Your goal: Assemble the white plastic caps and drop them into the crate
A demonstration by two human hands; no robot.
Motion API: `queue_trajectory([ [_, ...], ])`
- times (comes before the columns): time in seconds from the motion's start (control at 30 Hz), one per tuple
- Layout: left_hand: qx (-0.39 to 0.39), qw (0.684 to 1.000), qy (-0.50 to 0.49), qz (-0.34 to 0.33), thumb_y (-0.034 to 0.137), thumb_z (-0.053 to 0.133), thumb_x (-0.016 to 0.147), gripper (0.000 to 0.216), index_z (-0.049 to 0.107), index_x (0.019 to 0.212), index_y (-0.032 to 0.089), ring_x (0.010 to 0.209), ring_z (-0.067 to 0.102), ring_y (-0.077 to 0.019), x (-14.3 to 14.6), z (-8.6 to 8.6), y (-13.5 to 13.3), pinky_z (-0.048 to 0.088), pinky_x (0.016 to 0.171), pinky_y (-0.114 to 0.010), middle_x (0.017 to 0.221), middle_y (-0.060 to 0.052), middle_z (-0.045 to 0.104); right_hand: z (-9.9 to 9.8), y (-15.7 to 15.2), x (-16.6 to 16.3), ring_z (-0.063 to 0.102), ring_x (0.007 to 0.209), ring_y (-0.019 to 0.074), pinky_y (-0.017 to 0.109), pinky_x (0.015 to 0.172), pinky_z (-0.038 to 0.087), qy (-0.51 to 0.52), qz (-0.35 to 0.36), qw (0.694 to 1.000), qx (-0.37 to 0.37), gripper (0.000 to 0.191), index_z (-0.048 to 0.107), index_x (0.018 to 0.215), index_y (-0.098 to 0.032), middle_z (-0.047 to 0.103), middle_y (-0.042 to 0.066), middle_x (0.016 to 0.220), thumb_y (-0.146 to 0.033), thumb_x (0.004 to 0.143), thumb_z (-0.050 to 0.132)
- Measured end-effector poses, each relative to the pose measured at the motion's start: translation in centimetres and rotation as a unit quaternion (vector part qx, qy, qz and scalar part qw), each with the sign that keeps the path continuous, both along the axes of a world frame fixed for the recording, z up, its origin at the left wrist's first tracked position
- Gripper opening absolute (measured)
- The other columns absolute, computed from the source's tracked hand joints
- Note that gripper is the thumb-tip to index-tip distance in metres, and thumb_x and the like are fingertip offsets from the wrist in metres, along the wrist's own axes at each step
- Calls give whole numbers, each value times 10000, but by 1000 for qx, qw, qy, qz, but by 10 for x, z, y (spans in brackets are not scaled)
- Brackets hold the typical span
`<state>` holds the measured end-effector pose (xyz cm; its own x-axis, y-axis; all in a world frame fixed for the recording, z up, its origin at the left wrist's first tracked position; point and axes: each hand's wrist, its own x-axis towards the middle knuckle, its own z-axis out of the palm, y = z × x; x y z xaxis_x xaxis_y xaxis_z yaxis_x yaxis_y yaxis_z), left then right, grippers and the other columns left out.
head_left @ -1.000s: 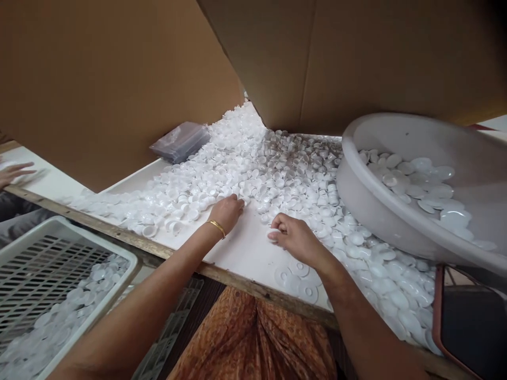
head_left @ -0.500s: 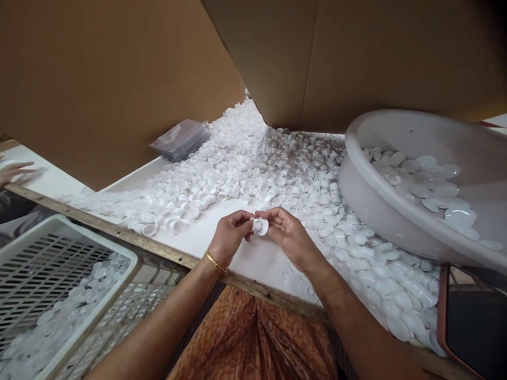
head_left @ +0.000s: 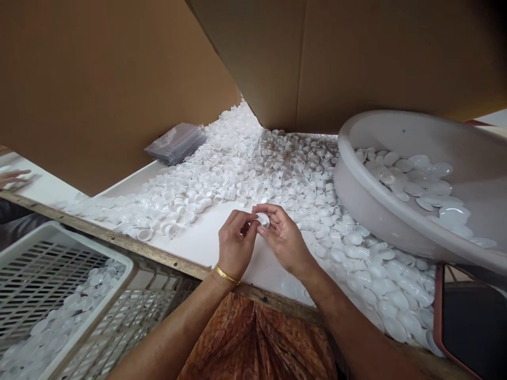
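Observation:
My left hand [head_left: 235,247] and my right hand [head_left: 280,237] meet above the white tabletop [head_left: 206,240], fingers pinched together around a small white plastic cap [head_left: 263,220]. The cap shows mostly between my right thumb and fingers; the left fingertips press against it from the left. A gold bangle sits on my left wrist. Just beyond the hands lies a large heap of small white cup-shaped caps [head_left: 245,169]. Flat white discs [head_left: 380,285] are spread to the right of my right forearm.
A tilted grey basin [head_left: 368,195] holding white discs stands at the right. A slotted plastic crate [head_left: 51,295] with white parts sits low at the left. Brown cardboard walls [head_left: 99,89] rise behind. A dark phone [head_left: 471,322] lies bottom right. Another person's hand [head_left: 11,178] rests far left.
A second ago my hands were apart, picking at the heap and tabletop. They have come together over the table and now press a white cap between them.

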<state>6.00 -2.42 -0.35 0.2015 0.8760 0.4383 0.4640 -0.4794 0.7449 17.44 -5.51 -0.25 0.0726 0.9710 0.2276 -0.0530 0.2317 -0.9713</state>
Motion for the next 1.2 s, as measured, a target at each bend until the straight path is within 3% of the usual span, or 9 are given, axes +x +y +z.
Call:
queue_trajectory([
  [0.1,-44,998,-51,-11,182,502,790,167,580,936,205,763,531,-103,-3,3,1,446,628,-206,869,-16,543,4,-3,-1,451,1175,146,313,977,388,2,4,1000,22,332,449,1137,-235,504,61,1231,-165,818,512],
  [0.2,-162,974,-148,-56,201,561,742,367,464,1096,214,799,541,-115,-9,10,3,469,639,-213,892,-13,535,8,-8,-3,433,1199,154,329,971,402,-1,25,999,35,393,391,1212,-253,481,67,1272,-159,840,482],
  [0.3,-292,927,-194,-135,203,571,708,355,491,1051,163,705,540,-107,-14,19,5,481,637,-232,805,-1,549,10,-11,-4,413,1219,161,353,970,407,-37,40,998,44,467,337,1274,-267,458,63,1303,-123,843,441],
  [0.37,-323,917,-181,-145,190,551,706,246,564,944,130,685,536,-108,-14,23,5,477,635,-230,752,-3,562,9,-11,-5,397,1231,166,370,989,391,-84,26,994,63,523,327,1293,-271,443,55,1315,-82,817,430],
  [0.53,-195,973,-91,-85,191,564,724,135,619,842,155,658,527,-96,-10,20,-2,439,603,-198,726,7,594,1,-6,-8,362,1247,192,393,1027,357,-183,-88,966,161,589,372,1278,-249,404,57,1324,-22,737,419],
  [0.63,-100,994,-29,-37,224,573,748,100,616,818,167,629,516,-89,-8,16,-4,432,586,-195,715,10,578,-1,-5,-7,461,1142,193,374,960,418,-211,-127,957,150,517,403,1238,-220,482,75,1226,-51,750,432],
  [0.77,-64,997,4,-40,236,534,787,96,594,822,170,611,506,-90,-10,15,-1,426,560,-201,717,5,556,1,-5,-5,552,900,170,311,787,478,-246,-149,950,119,339,511,1056,-191,575,56,986,-79,740,461],
  [0.93,-18,993,81,-89,181,499,800,90,579,767,155,614,477,-92,-16,25,2,395,571,-213,708,-5,523,5,-8,-4,508,688,132,250,621,446,-279,-161,940,109,311,540,961,-179,559,21,846,-66,678,477],
  [1.2,7,987,141,-80,182,467,821,92,550,784,167,610,476,-95,-19,26,-3,385,577,-216,725,-6,507,4,-10,-7,539,810,173,280,728,446,-314,-146,928,134,355,539,1012,-150,583,64,886,-39,694,428],
])
